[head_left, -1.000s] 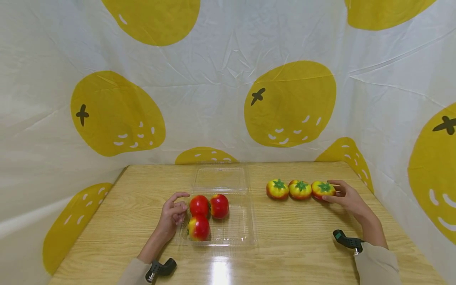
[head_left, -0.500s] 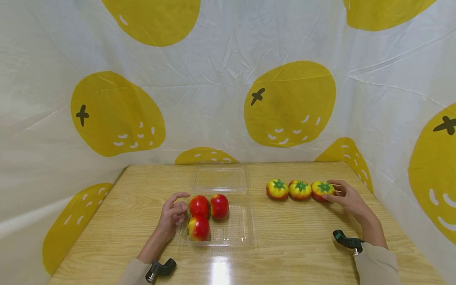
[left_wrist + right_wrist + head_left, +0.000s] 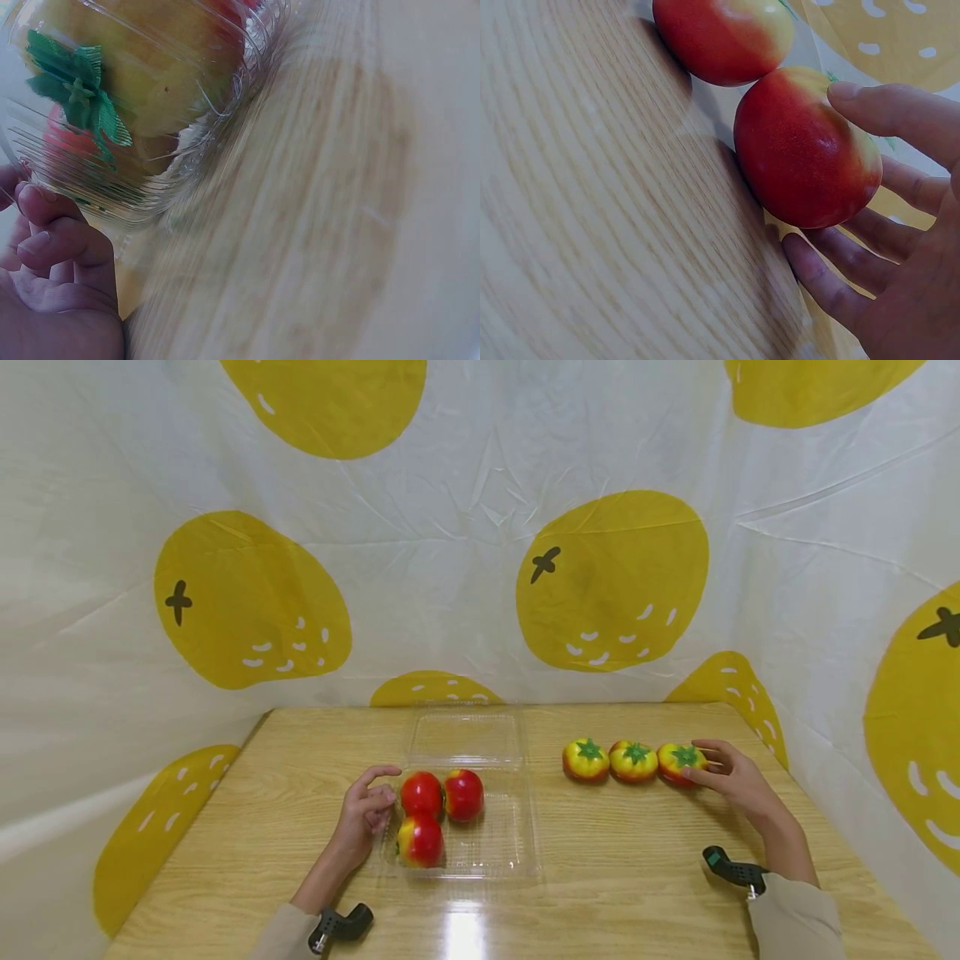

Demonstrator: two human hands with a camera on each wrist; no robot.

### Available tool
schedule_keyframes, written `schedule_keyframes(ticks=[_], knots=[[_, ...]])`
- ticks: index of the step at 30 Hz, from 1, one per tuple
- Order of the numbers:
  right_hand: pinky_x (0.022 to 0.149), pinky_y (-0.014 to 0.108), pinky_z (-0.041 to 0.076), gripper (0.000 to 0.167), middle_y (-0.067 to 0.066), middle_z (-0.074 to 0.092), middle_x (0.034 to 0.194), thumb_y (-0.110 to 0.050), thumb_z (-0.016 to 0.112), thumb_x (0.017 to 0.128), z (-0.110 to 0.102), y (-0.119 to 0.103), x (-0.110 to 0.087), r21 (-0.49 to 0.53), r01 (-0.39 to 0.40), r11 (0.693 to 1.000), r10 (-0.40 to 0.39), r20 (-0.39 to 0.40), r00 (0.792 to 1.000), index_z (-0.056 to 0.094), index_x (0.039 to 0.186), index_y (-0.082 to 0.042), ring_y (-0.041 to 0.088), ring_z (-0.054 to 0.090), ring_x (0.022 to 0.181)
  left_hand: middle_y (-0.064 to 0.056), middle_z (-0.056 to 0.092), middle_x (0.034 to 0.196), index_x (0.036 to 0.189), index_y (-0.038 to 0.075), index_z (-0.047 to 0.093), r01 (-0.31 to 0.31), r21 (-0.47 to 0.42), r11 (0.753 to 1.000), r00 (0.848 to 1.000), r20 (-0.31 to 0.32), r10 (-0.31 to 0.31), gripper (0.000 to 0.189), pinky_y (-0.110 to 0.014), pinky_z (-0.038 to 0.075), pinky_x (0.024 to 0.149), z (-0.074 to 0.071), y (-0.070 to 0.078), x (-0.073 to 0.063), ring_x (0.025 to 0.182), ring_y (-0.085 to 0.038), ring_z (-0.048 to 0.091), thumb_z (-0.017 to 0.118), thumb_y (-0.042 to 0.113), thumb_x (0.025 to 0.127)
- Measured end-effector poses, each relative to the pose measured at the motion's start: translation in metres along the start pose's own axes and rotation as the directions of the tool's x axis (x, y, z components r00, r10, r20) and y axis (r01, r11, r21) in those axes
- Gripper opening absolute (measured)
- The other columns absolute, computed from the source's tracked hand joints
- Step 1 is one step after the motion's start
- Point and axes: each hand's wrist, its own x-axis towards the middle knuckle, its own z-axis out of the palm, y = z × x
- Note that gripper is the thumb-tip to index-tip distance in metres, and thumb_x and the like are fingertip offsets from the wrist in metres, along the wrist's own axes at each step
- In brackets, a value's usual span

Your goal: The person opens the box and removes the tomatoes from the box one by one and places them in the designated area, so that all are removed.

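Three red-and-yellow toy tomatoes [image 3: 421, 841] lie in the left part of a clear plastic clamshell container [image 3: 495, 870], its lid folded back. At the container's left edge is my left hand [image 3: 360, 818], pinching the rim with thumb and fingers; the left wrist view shows the ribbed wall and a green calyx [image 3: 79, 86] behind it. Three more toy tomatoes stand in a row, calyx up, at the right. Around the rightmost toy tomato [image 3: 679, 762] my right hand [image 3: 738, 785] curves, thumb on its near side and fingers behind it, the tomato resting on the table.
The other two toy tomatoes of the row [image 3: 586, 760] stand close together to the left of the held one. A wooden table [image 3: 600, 877] ends at the back against a white curtain [image 3: 442, 593] printed with yellow fruit. Black camera mounts [image 3: 341, 928] sit on both wrists.
Both hands and all the tomatoes stay in place; only the head view shifts very slightly.
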Motion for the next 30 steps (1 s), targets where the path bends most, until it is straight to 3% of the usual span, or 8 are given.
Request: schedule_keyframes(ticks=[5,12,15,17,19,24,30], knots=[[0.109,0.069,0.04,0.078,0.04,0.029,0.157,-0.035,0.065,0.102,-0.001,-0.003,-0.001,-0.028,0.01,1.0,-0.01,-0.009,1.0,0.026,0.156,0.005,0.06,0.035,0.14,0.008,0.054,0.064,0.126,0.004,0.054,-0.002,0.003,1.0,1.0,0.002,0.002,0.029,-0.022,0.023,0.041,0.0,0.0,0.0,0.049,-0.004,0.042,0.048,-0.003,0.098],[0.107,0.071,0.04,0.076,0.039,0.033,0.156,-0.031,0.064,0.102,-0.004,-0.01,-0.004,-0.031,0.047,0.998,-0.048,-0.03,0.998,0.026,0.155,0.007,0.061,0.034,0.14,0.007,0.054,0.063,0.128,-0.001,0.052,-0.005,-0.008,1.0,1.0,-0.003,0.005,0.031,-0.033,0.015,0.044,-0.001,-0.001,0.0,0.049,-0.006,0.041,0.048,-0.004,0.097],[0.1,0.042,0.055,0.073,0.038,0.037,0.154,-0.031,0.064,0.102,-0.006,-0.013,-0.006,-0.048,0.069,0.996,-0.071,-0.04,0.997,0.028,0.154,0.006,0.06,0.037,0.139,0.007,0.054,0.063,0.127,0.0,0.052,0.002,-0.008,1.0,1.0,-0.015,-0.002,0.031,-0.032,0.015,0.044,-0.001,-0.002,0.0,0.049,-0.006,0.041,0.049,-0.005,0.096],[0.089,0.022,0.053,0.071,0.038,0.039,0.153,-0.03,0.064,0.102,-0.008,-0.015,-0.006,-0.05,0.088,0.995,-0.091,-0.047,0.995,0.029,0.154,0.006,0.059,0.039,0.138,0.007,0.054,0.062,0.127,0.0,0.053,0.005,-0.001,1.0,1.0,-0.021,-0.005,0.031,-0.031,0.016,0.044,-0.001,-0.002,0.0,0.049,-0.007,0.04,0.049,-0.004,0.096],[0.08,0.01,0.044,0.07,0.037,0.041,0.152,-0.029,0.064,0.102,-0.008,-0.017,-0.006,-0.057,0.103,0.993,-0.106,-0.061,0.992,0.031,0.153,0.005,0.056,0.042,0.137,0.007,0.054,0.062,0.127,0.0,0.053,0.005,0.005,1.0,1.0,-0.02,-0.005,0.031,-0.031,0.017,0.043,-0.001,-0.002,0.0,0.049,-0.007,0.041,0.049,-0.004,0.097],[0.082,0.014,0.042,0.069,0.036,0.043,0.151,-0.029,0.065,0.101,-0.011,-0.028,-0.008,-0.088,0.12,0.989,-0.127,-0.085,0.988,0.033,0.152,0.005,0.055,0.042,0.136,0.008,0.057,0.065,0.127,0.0,0.052,-0.003,0.006,1.0,1.0,-0.005,0.003,0.03,-0.023,0.022,0.042,-0.001,-0.001,-0.001,0.05,-0.005,0.043,0.049,-0.003,0.097],[0.08,0.006,0.041,0.067,0.036,0.045,0.15,-0.027,0.066,0.101,-0.013,-0.041,-0.009,-0.11,0.152,0.982,-0.164,-0.113,0.98,0.036,0.152,0.004,0.056,0.043,0.135,0.009,0.056,0.064,0.129,-0.003,0.049,0.009,0.013,1.0,1.0,-0.003,-0.009,0.031,-0.013,0.033,0.043,0.001,0.0,0.0,0.05,-0.003,0.045,0.049,-0.001,0.098]])
